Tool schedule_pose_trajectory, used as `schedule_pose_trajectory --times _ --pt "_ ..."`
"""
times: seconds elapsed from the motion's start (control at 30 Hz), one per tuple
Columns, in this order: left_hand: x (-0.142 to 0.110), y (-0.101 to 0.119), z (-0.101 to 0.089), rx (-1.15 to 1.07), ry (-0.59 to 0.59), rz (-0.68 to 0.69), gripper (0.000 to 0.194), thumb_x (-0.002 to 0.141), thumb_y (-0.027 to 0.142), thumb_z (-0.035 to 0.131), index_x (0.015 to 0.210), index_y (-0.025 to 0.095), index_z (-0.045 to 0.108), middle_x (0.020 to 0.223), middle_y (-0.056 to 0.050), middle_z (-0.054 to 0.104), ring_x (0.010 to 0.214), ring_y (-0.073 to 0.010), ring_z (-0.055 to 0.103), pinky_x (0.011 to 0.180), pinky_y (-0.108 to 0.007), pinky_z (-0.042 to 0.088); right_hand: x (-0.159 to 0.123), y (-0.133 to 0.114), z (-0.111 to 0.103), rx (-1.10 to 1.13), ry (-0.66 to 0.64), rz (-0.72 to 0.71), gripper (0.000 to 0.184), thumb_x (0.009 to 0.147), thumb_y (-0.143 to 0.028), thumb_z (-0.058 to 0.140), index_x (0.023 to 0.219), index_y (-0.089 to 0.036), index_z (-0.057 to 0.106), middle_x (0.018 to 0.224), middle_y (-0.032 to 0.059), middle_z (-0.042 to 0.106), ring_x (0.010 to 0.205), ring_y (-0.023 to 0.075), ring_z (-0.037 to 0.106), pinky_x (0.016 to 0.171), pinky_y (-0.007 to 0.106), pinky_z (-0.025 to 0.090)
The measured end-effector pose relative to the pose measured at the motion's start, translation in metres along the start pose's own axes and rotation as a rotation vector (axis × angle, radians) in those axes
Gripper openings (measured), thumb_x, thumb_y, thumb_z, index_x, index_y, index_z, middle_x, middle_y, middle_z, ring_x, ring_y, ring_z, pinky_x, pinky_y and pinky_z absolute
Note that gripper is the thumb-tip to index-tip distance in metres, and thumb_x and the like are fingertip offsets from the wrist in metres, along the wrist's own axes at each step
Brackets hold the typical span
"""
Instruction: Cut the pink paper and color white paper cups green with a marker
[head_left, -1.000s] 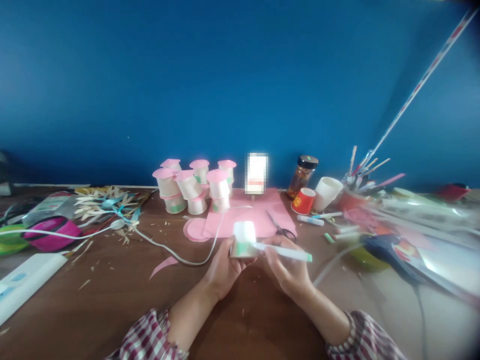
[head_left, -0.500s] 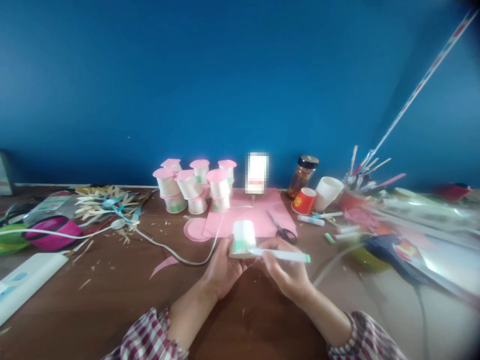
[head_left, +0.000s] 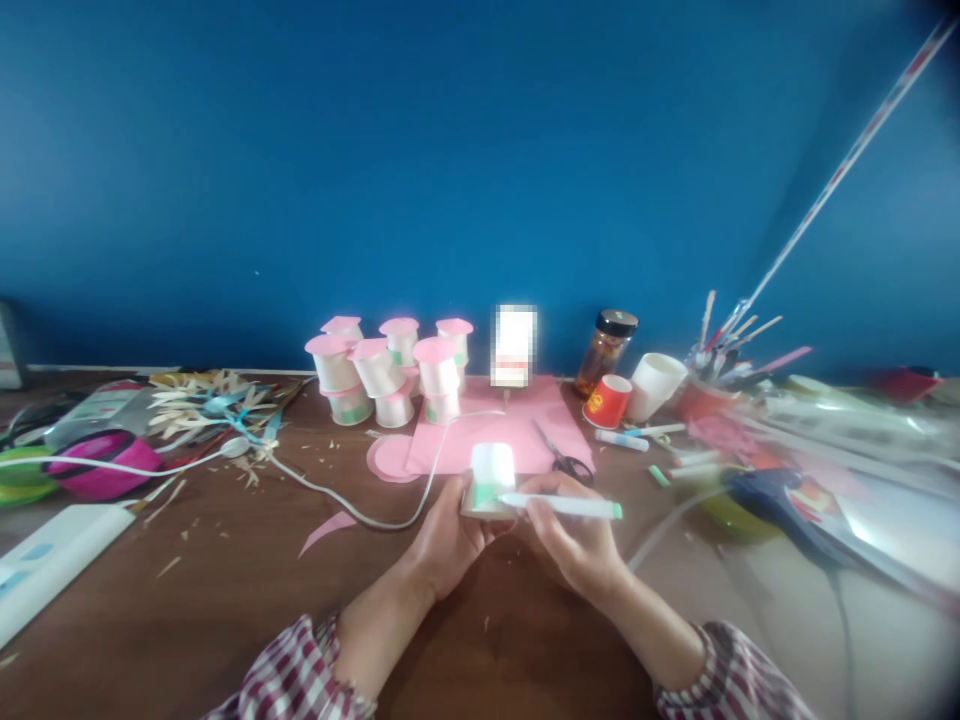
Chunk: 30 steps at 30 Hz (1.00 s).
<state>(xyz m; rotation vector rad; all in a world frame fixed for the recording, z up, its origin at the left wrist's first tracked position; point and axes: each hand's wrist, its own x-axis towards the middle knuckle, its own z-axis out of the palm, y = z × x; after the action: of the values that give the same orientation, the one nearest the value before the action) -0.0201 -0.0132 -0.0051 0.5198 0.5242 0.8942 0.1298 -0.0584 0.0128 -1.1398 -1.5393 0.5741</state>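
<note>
My left hand (head_left: 448,540) is closed around the rim of an upside-down white paper cup (head_left: 493,468), which has a green patch low on its side. In my right hand (head_left: 574,540) is a white marker (head_left: 562,506) with a green end pointing right. Its tip meets the cup's side at the green patch. Beyond the cup lies pink paper (head_left: 465,440), with scissors (head_left: 564,458) resting on its right part. Several white cups with pink paper tops (head_left: 439,380) stand stacked at the back left.
A white cable (head_left: 352,512) runs across the table on the left, near a power strip (head_left: 60,560). At back right stand a dark-lidded jar (head_left: 606,350), a red cup (head_left: 607,402) and a white cup (head_left: 656,385). A glue gun (head_left: 787,515) lies at right.
The cup has shifted slightly to the right in my left hand, and the marker has moved a little with it. The green patch looks larger on its front.
</note>
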Motion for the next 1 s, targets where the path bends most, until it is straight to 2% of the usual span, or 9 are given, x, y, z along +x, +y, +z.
schedule_pose_trajectory --times 0.23,0.4,0.57,0.73,0.9,1.0 --pt "-0.0013 -0.0007 0.0033 0.025 0.026 0.001 0.03 0.088 0.034 0.046 0.091 0.011 0.064 0.087 -0.01 0.068 0.087 -0.0225 0.062 0.079 -0.034 0.048 0.0002 -0.0031 0.0011 0.046 -0.086 0.013 0.009 0.083 -0.021 0.055 0.081 -0.016 0.062 0.071 0.004 0.067 0.063 0.0157 0.061 0.06 0.025 0.049" --pt "-0.0001 -0.0006 0.0006 0.0 0.041 0.004 0.029 0.089 0.034 0.045 0.09 0.011 0.064 0.085 -0.009 0.068 0.083 -0.0208 0.062 0.078 -0.034 0.048 0.0005 0.0004 0.0001 0.033 -0.009 0.022 0.009 0.084 -0.022 0.055 0.081 -0.017 0.062 0.072 0.0035 0.065 0.064 0.0155 0.06 0.061 0.025 0.048" --pt "0.0005 -0.0008 -0.0005 0.001 0.029 0.017 0.031 0.088 0.036 0.045 0.09 0.01 0.063 0.087 -0.011 0.068 0.085 -0.0215 0.061 0.076 -0.033 0.048 -0.0004 0.0005 0.0006 0.054 -0.057 0.049 0.009 0.084 -0.023 0.056 0.082 -0.017 0.062 0.07 0.0031 0.065 0.061 0.0152 0.059 0.058 0.025 0.047" --pt "0.0006 -0.0003 0.0003 0.005 -0.023 0.01 0.033 0.088 0.035 0.045 0.093 0.009 0.064 0.087 -0.011 0.068 0.083 -0.0219 0.062 0.075 -0.033 0.048 0.0002 0.0013 0.0006 0.039 0.028 0.036 0.009 0.084 -0.022 0.056 0.081 -0.017 0.062 0.071 0.0034 0.066 0.064 0.0153 0.06 0.061 0.025 0.047" --pt "0.0014 0.0007 0.0014 -0.017 0.009 0.007 0.03 0.087 0.034 0.046 0.088 0.01 0.064 0.082 -0.01 0.067 0.079 -0.0205 0.061 0.074 -0.033 0.048 0.0 0.003 0.0001 0.057 -0.019 0.037 0.008 0.083 -0.021 0.057 0.081 -0.017 0.063 0.071 0.0027 0.065 0.061 0.0144 0.058 0.058 0.024 0.047" --pt "0.0022 0.0017 0.0021 -0.022 -0.003 0.007 0.03 0.087 0.033 0.046 0.089 0.01 0.064 0.085 -0.01 0.067 0.08 -0.0197 0.061 0.075 -0.033 0.048 0.0 0.0022 0.0007 0.06 0.008 0.033 0.009 0.084 -0.022 0.056 0.081 -0.017 0.063 0.073 0.0032 0.066 0.064 0.0149 0.059 0.06 0.024 0.047"
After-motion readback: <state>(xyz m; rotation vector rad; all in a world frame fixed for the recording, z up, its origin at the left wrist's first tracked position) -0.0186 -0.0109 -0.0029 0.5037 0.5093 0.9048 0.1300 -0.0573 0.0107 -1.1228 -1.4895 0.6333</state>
